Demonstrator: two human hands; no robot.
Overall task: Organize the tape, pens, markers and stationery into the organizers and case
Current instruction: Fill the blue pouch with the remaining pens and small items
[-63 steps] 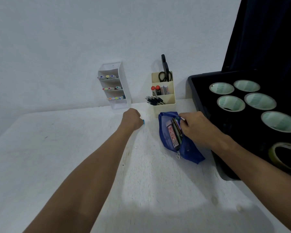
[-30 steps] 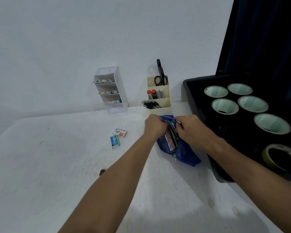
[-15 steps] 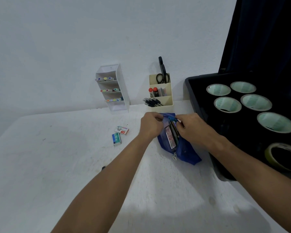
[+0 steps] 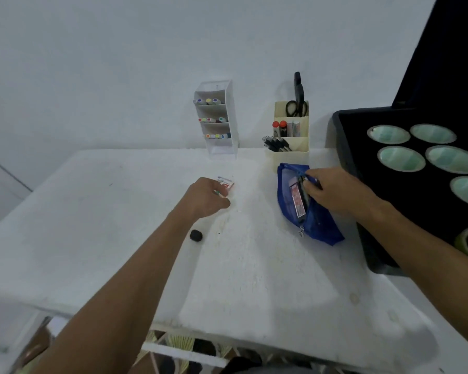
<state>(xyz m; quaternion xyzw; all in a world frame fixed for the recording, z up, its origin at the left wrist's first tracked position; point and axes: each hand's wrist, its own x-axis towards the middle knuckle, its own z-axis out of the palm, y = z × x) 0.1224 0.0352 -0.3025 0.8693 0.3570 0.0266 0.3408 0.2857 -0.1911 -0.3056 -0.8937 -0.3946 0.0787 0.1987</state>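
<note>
A blue zip pouch (image 4: 289, 211) lies open on the white table (image 4: 119, 225), with a red-printed packet and pens inside. My right hand (image 4: 335, 191) pinches the pouch's upper open edge. Left of it my left hand (image 4: 207, 198) is curled down over a small box whose green edge just shows under the fingers. A white and red small box (image 4: 226, 182) lies touching the fingertips. The white marker organizer (image 4: 218, 117) and the cream pen organizer (image 4: 292, 136) with scissors stand at the wall. The black case (image 4: 362, 211) holds several tape rolls (image 4: 401, 157).
A small black round object (image 4: 196, 235) lies on the table just right of my left forearm. The case's raised lid fills the upper right. The table's front edge runs below my arms, with shelves underneath.
My left hand has left the pouch and moved left onto the small boxes. My right hand stays at the pouch opening.
</note>
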